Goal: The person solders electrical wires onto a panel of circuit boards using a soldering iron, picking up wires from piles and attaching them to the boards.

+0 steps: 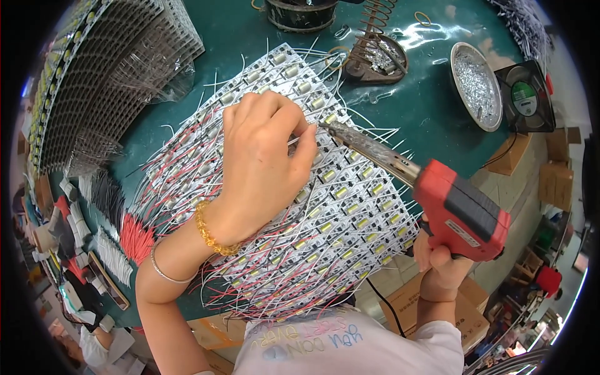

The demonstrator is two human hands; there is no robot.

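A large panel of small white circuit boards (359,219) lies in front of me, thick with loose white, red and black wires. My left hand (259,150) rests over its upper middle, thumb and fingers pinched together. What they pinch is too small to make out. In my right hand (440,259) is the grip of a red and black soldering gun (459,209), my fingers wrapped round it. The gun's dark metal tip points left and lies close to the left thumb and fingertip, over the panel.
Stacked panels (94,75) with plastic film stand at the left. Bundles of red wires (136,240), black wires (107,197) and white wires (114,259) lie below them. At the back are a coil-spring iron stand (375,75), a metal bowl (455,75) of silvery bits and a black fan (525,115).
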